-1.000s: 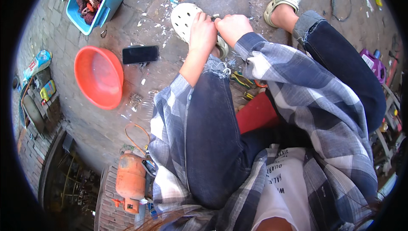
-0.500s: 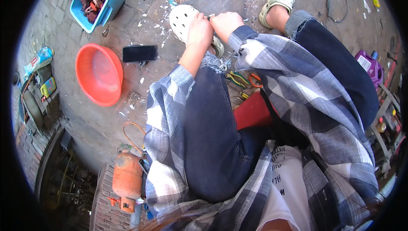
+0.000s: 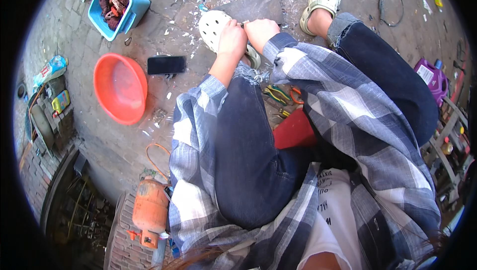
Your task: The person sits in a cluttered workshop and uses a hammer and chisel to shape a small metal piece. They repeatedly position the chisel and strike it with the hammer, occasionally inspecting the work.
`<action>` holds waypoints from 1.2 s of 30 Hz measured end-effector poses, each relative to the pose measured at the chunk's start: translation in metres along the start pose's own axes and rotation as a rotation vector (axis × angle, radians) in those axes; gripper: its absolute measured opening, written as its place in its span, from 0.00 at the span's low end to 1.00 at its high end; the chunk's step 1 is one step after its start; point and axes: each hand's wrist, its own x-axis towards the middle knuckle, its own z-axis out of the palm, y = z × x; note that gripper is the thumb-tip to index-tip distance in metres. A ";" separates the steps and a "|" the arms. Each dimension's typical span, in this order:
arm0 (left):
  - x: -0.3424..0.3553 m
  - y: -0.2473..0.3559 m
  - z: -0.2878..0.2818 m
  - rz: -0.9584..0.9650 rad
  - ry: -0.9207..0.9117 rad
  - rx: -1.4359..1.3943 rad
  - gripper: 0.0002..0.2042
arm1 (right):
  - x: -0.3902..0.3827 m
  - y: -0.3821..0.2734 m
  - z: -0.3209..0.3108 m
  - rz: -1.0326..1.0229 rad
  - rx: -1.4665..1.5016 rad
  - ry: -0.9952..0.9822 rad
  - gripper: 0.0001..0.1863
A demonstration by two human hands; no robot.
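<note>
My left hand (image 3: pixel 232 39) and my right hand (image 3: pixel 260 34) are closed side by side at the white perforated clog (image 3: pixel 211 27) on my left foot. Their fingers meet around something small that I cannot make out. Below my right forearm, pliers (image 3: pixel 278 94) and other hand tools lie on the ground near a red object (image 3: pixel 293 131) between my legs. A dark phone (image 3: pixel 165 65) lies face up to the left of my left hand.
A red basin (image 3: pixel 119 88), a blue bin (image 3: pixel 139 11) holding reddish scraps and an orange gas cylinder (image 3: pixel 149 205) stand on my left. A purple jug (image 3: pixel 437 83) is at the right. White debris lies beyond my feet; a dark pit (image 3: pixel 79 205) opens at lower left.
Both hands have shifted slightly left relative to the ground, still closed and close together. The whole view has shifted a little, with the bin, basin and phone appearing farther right.
</note>
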 end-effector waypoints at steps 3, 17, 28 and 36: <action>-0.008 -0.009 0.004 0.005 0.049 -0.086 0.05 | 0.012 -0.004 -0.018 -0.013 -0.019 -0.062 0.10; -0.006 0.001 -0.012 -0.166 0.246 -0.617 0.13 | 0.028 -0.005 -0.010 -0.093 -0.008 0.032 0.24; 0.000 -0.004 0.003 0.001 0.275 -0.559 0.12 | -0.060 0.127 0.056 0.704 1.008 0.400 0.27; -0.012 -0.006 -0.012 -0.052 0.245 -0.601 0.15 | -0.229 0.118 0.208 1.034 0.332 0.238 0.16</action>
